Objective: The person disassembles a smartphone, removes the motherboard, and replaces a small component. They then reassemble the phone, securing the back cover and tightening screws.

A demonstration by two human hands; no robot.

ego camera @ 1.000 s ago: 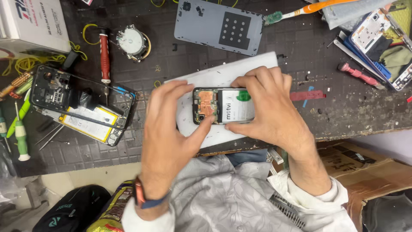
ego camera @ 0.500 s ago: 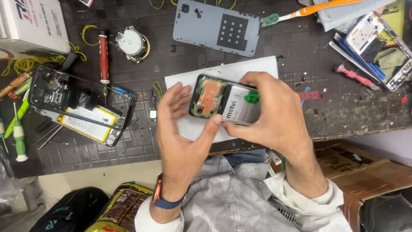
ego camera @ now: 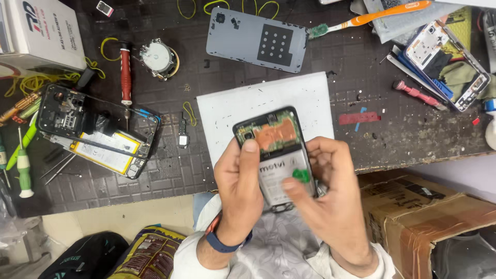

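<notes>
I hold an opened phone (ego camera: 276, 150) with its back cover off, showing a green circuit board, a copper patch and a grey battery with a green tab. My left hand (ego camera: 238, 188) grips its left edge, thumb along the side near the top. My right hand (ego camera: 325, 191) holds the lower right edge, with a finger lying across the battery. The phone stands nearly upright in view, over the near edge of a white sheet (ego camera: 268, 103) on the dark workbench (ego camera: 175, 170).
A grey back cover (ego camera: 257, 40) lies at the back. Another opened phone with a yellow battery (ego camera: 98, 132) rests at left beside a red screwdriver (ego camera: 125, 72) and green tools (ego camera: 23, 170). A toothbrush (ego camera: 372, 18), a third phone (ego camera: 447, 62) and a cardboard box (ego camera: 429, 217) sit at right.
Both hands turned the phone from lying sideways to nearly upright and drew it toward the bench's near edge. The left thumb moved up along its left side.
</notes>
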